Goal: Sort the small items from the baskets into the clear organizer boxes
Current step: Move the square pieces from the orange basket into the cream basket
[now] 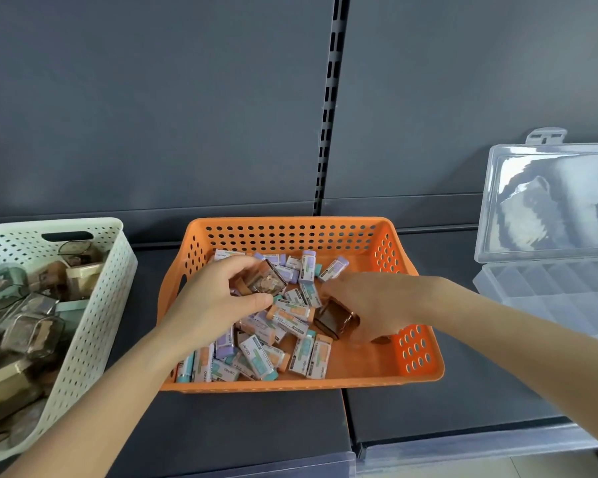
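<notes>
Two baskets and a clear organizer box (549,298) share a dark shelf (239,426), with bare shelf between them and along the front edge. The organizer box stands open at the right, its lid (549,201) upright. The white basket (94,322) on the left holds brown-tinted boxes. The orange basket (290,232) in the middle holds wrapped erasers (256,360). Inside it, the left hand (208,298) pinches a brown clear box (263,279) between thumb and fingertips, and the right hand (377,305) curls round a darker box (334,320). The wrapper print is too blurred to read.
</notes>
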`<state>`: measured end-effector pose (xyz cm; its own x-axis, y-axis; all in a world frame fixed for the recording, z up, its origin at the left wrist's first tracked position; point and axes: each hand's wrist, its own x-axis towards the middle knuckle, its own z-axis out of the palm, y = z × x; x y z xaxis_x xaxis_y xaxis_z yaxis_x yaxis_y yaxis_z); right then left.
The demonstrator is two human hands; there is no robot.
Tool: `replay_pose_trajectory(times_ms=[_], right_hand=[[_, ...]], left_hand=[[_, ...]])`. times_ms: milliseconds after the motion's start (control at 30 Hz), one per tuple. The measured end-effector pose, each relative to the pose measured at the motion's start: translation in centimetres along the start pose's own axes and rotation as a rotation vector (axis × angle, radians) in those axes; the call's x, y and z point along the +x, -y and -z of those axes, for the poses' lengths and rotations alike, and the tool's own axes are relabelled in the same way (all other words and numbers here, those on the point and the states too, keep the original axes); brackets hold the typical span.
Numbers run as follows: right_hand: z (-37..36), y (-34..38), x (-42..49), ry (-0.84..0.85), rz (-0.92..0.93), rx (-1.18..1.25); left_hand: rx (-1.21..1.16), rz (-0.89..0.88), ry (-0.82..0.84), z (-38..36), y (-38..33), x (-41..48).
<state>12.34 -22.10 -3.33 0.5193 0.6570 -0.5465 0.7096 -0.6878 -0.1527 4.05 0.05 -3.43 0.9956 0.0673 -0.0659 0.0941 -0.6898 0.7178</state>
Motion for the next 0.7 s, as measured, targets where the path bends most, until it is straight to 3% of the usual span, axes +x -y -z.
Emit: replay_pose_trajectory(times_ms=[333,567,700], right_hand=[[0.7,0.3,-0.5,-0.15,-0.002,-0.009],[4.0,2.4,-1.2,-0.386,-0.078,-0.036],[6.0,6.1,-0.5,-0.456,0.014,0.046]], left_hand=[[-0.027,-0.034,-0.021,1.9,-0.2,-1.3],[-0.022,-0.013,-0.187,6.3,1.5,-3.3],[0.017,-0.018,-0.283,8.3,2.9,-4.6]])
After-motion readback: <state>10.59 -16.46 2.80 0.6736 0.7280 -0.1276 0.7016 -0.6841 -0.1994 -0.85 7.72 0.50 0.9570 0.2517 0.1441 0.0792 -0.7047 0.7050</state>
